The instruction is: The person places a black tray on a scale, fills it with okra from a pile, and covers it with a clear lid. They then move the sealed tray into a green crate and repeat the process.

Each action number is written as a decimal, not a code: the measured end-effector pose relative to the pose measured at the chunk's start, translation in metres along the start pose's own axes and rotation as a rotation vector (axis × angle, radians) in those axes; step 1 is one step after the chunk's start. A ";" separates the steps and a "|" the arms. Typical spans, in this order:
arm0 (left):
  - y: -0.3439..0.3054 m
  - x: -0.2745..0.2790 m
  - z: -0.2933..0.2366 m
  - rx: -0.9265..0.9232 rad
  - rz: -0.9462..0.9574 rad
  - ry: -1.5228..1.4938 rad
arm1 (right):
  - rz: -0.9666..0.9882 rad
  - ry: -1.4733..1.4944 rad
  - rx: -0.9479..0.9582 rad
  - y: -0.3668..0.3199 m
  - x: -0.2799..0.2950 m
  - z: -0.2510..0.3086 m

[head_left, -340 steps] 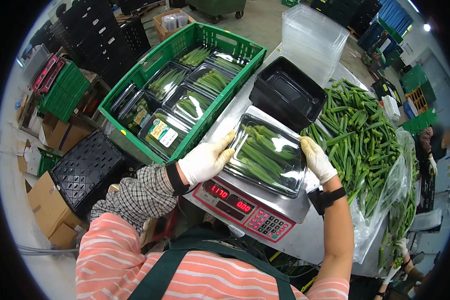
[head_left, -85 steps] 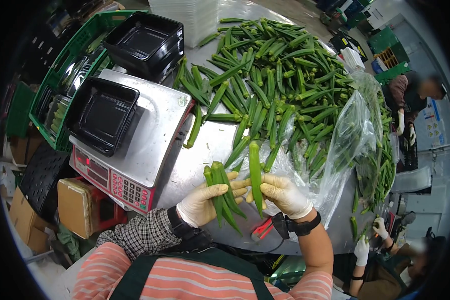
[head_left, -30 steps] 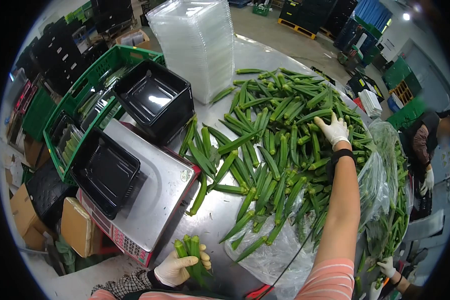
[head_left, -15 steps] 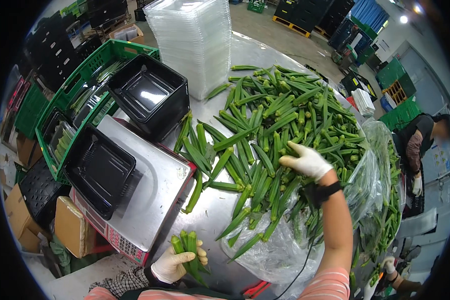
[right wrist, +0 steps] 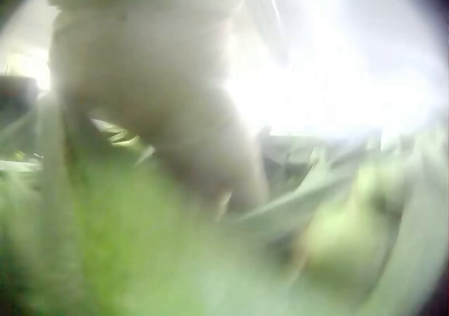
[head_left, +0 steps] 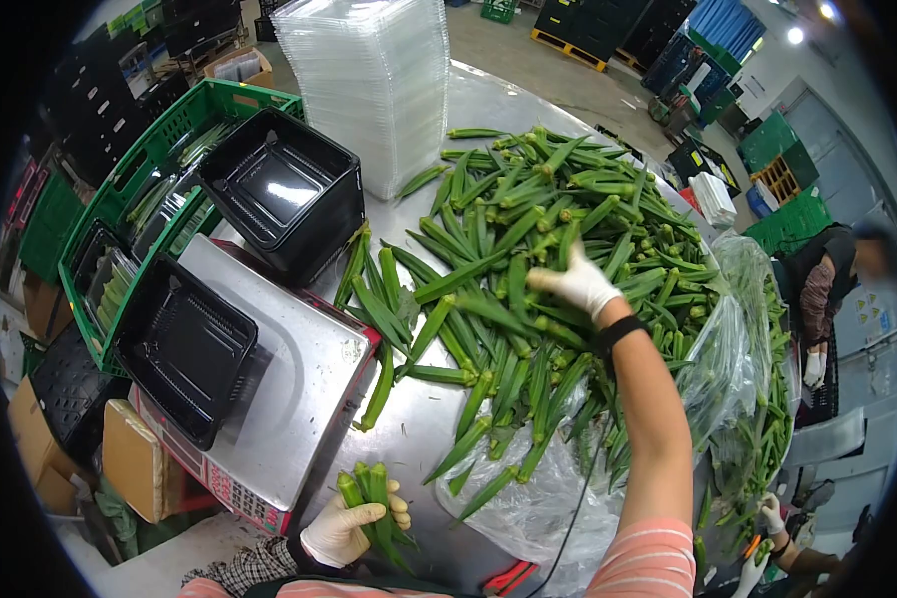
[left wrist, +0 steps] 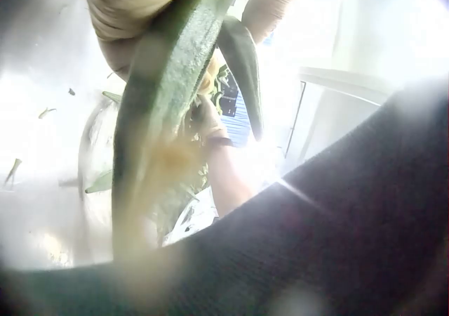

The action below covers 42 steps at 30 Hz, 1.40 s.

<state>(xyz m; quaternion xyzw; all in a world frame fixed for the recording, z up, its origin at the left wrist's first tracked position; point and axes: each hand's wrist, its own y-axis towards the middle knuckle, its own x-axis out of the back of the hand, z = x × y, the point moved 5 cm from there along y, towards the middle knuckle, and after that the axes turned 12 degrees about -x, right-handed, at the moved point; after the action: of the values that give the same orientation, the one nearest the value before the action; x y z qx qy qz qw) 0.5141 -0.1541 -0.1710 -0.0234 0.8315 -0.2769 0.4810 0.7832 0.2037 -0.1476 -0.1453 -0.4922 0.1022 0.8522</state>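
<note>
In the head view my left hand (head_left: 344, 528), in a pale glove, holds a small bunch of okra pods (head_left: 374, 498) upright at the near edge of the table. The left wrist view shows one held okra pod (left wrist: 168, 70) close up, gloved fingers wrapped over it. My gloved right hand (head_left: 580, 284) reaches into the large okra pile (head_left: 628, 209), its thumb and finger spread apart among the pods. Some pods beside it are motion-blurred. The right wrist view is badly blurred, with fingers (right wrist: 175, 119) pointing down over green pods.
A black tray (head_left: 184, 349) rests on the scale (head_left: 289, 369) at left. Behind it are stacked black trays (head_left: 284, 189) and a tall stack of clear lids (head_left: 369, 90). A green crate (head_left: 80, 269) holds packed trays. Plastic film (head_left: 528, 508) lies under the pile; other people work at right.
My right hand has swept from the far right of the pile nearer, then back to its middle, shifting pods. The left hand keeps the same bunch, nearly still.
</note>
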 end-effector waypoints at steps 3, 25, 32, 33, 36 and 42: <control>-0.004 -0.001 0.000 -0.001 0.023 -0.046 | 0.047 -0.055 0.073 -0.014 -0.023 0.011; -0.033 -0.015 -0.016 0.035 0.109 0.120 | -0.115 0.793 0.004 -0.250 -0.034 0.006; -0.026 -0.027 -0.007 0.113 0.129 -0.036 | -0.088 1.102 0.056 -0.300 -0.048 0.044; -0.024 -0.032 -0.003 0.142 0.130 -0.117 | -0.100 1.038 0.132 -0.314 -0.064 0.053; -0.016 -0.036 0.005 0.168 0.139 -0.263 | -0.029 0.483 0.372 -0.356 -0.096 0.087; -0.010 -0.020 -0.008 -0.006 0.188 -0.111 | 0.429 1.033 -0.014 -0.377 -0.090 0.063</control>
<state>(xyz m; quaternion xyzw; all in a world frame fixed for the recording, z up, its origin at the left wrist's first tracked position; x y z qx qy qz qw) 0.5157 -0.1529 -0.1476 0.0378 0.8031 -0.2262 0.5499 0.6956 -0.1688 -0.0590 -0.2792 0.0293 0.1856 0.9417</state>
